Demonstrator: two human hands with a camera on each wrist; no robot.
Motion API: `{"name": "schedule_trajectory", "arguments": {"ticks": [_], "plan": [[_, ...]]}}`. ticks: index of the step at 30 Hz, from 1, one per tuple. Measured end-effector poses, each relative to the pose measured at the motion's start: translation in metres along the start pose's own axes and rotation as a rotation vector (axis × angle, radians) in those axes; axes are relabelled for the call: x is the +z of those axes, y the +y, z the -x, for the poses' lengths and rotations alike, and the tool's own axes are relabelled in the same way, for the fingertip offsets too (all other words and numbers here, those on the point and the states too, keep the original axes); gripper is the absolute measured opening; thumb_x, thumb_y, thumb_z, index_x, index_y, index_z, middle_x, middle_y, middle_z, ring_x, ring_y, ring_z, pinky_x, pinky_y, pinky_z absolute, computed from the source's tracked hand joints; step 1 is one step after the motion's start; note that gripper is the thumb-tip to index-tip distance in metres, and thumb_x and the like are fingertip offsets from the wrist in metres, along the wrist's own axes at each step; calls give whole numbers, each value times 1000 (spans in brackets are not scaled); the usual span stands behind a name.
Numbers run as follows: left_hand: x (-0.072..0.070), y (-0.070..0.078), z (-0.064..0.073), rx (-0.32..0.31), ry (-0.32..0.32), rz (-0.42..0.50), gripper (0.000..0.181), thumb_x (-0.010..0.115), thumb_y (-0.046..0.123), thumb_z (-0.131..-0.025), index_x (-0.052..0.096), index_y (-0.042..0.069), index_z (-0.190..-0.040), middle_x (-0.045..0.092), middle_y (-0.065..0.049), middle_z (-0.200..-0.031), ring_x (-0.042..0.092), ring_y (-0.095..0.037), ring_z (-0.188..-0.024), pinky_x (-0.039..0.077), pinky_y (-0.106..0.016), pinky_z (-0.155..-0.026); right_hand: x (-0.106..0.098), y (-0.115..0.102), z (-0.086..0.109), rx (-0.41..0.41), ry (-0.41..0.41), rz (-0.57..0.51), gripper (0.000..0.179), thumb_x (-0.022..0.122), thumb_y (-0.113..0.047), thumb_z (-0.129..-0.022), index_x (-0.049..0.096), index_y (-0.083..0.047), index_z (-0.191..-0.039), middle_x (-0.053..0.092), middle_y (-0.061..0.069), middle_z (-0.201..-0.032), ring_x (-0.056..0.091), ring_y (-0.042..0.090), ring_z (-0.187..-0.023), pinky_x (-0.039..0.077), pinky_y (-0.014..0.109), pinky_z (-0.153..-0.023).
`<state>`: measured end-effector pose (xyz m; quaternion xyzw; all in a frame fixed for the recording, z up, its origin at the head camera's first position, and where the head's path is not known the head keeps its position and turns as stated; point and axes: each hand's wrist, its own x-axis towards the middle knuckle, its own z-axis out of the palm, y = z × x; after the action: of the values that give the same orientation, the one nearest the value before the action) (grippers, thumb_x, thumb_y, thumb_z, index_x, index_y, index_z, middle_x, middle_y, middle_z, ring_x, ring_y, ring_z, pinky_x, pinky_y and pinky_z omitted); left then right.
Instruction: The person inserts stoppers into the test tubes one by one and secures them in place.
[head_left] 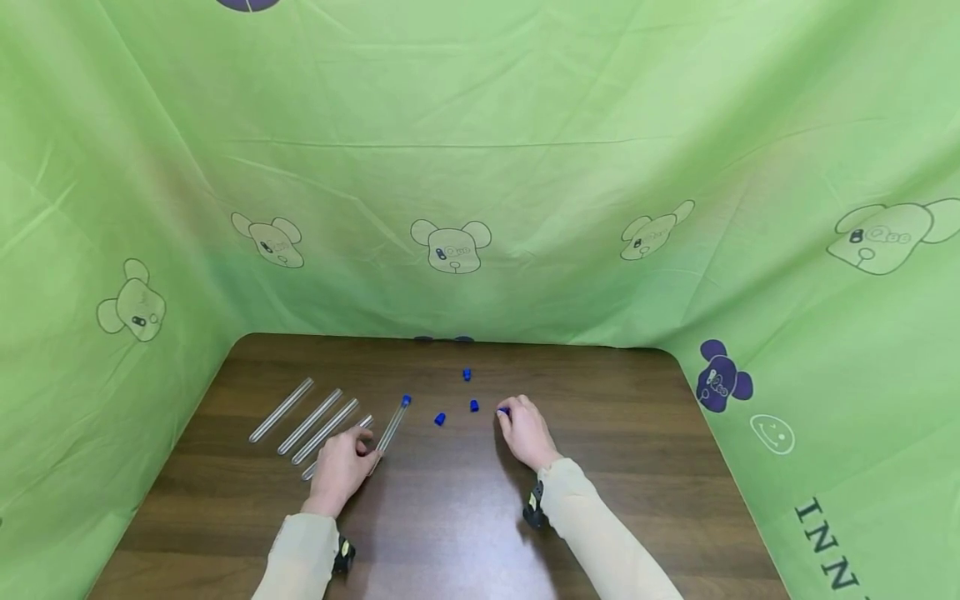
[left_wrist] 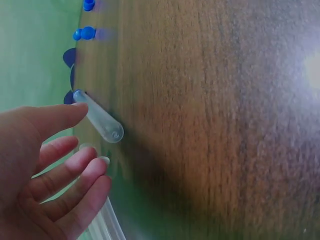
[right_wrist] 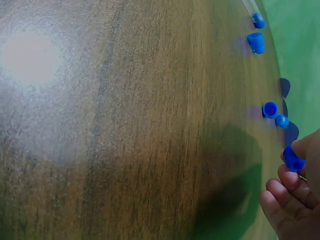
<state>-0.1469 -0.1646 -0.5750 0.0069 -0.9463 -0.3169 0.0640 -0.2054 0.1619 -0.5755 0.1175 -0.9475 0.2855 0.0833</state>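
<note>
Blue plastic cap (right_wrist: 295,159) pinched in the right hand (head_left: 527,435); left hand (head_left: 341,469) loose beside a clear, blue-capped tube (head_left: 392,429)

Right hand: thumb and fingertips close together on the small cap, hollow and tapered; remaining fingers loosely bent.

Left hand: slackly spread, wide gap between thumb and fingers, gripping nothing. The capped tube, slim and round-bottomed, lies just off the thumb on the side toward the right hand, its capped end pointing away from the person. Thumb tip overlaps it in the left wrist view; contact, cannot tell.

4 uncapped clear tubes, same slim form, lie slanted and roughly parallel. First tube (head_left: 281,410), second tube (head_left: 310,422) and third tube (head_left: 325,432) are left of and beyond the left hand; the fourth tube (head_left: 309,475) runs behind its fingers, partly hidden.

3 loose blue caps: near cap (head_left: 440,419) between the hands; middle cap (head_left: 474,406) just left of the right hand; far cap (head_left: 467,375) beyond it, farther from the person.

Under both hands, a dark brown wood-grain table (head_left: 450,533). Beyond it, green cloth (head_left: 450,167) printed with bear heads. Pale cream sleeves (head_left: 607,533) on both arms.
</note>
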Motion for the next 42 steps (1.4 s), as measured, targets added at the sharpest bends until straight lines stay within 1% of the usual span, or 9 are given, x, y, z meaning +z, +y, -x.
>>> {"name": "schedule_trajectory", "arguments": {"ticks": [4,7,10,13,18,22,30,37,42], "plan": [[-4,-3,-1,4,54,-16,29,86,17,-79,76,9,-105,70,0,-82,68,-24,-76,53,-46,-68,-1,1,1,-16,30,-20,9,68,-6,-96,71,1,-102,64,12,-97,62,29,-90,51,46,-83],[-7,-5,0,20,102,-35,32,86,16,-79,75,7,-108,73,-8,-92,69,-31,-86,53,-49,-73,-3,1,2,-16,54,-55,9,70,-5,-94,71,0,-101,63,9,-94,61,26,-86,51,44,-79],[-11,-8,1,23,131,-60,38,86,15,-79,74,5,-113,72,-16,-105,65,-39,-98,52,-53,-80,-6,1,2,-17,79,-90,10,73,-4,-92,70,-1,-101,61,6,-90,60,23,-82,51,42,-76],[-16,-13,3,10,142,-75,40,85,13,-80,73,4,-117,69,-21,-112,61,-44,-104,50,-58,-81,-8,1,3,-2,91,-123,12,75,-3,-89,70,-1,-100,61,4,-88,61,22,-80,52,40,-74],[-21,-21,7,-28,140,-72,41,84,9,-80,72,4,-119,68,-21,-113,59,-46,-105,50,-61,-78,-13,1,1,39,90,-149,14,78,-3,-87,72,-1,-100,64,7,-89,63,21,-80,53,40,-75],[-22,-26,9,-38,127,-68,40,82,5,-81,71,2,-119,67,-23,-114,59,-48,-105,49,-61,-79,-17,1,0,29,112,-163,15,79,-2,-87,74,0,-100,66,8,-90,64,22,-80,54,40,-75],[-26,-30,11,-87,86,-65,39,78,2,-83,70,4,-121,67,-23,-113,61,-50,-100,51,-62,-74,-26,-1,0,43,133,-222,17,78,-2,-88,75,2,-104,68,7,-92,66,22,-82,57,40,-76],[-27,-32,11,-96,63,-77,35,76,-1,-82,71,3,-117,69,-22,-107,64,-49,-93,52,-60,-69,-30,1,1,65,154,-249,16,79,-2,-87,75,0,-103,69,8,-92,67,23,-81,57,40,-76],[-27,-34,11,-98,49,-78,33,74,-4,-82,72,2,-115,69,-18,-100,65,-44,-88,52,-57,-68,-32,2,1,58,169,-257,17,78,-2,-88,76,2,-105,69,8,-92,67,22,-81,57,38,-76]]}}
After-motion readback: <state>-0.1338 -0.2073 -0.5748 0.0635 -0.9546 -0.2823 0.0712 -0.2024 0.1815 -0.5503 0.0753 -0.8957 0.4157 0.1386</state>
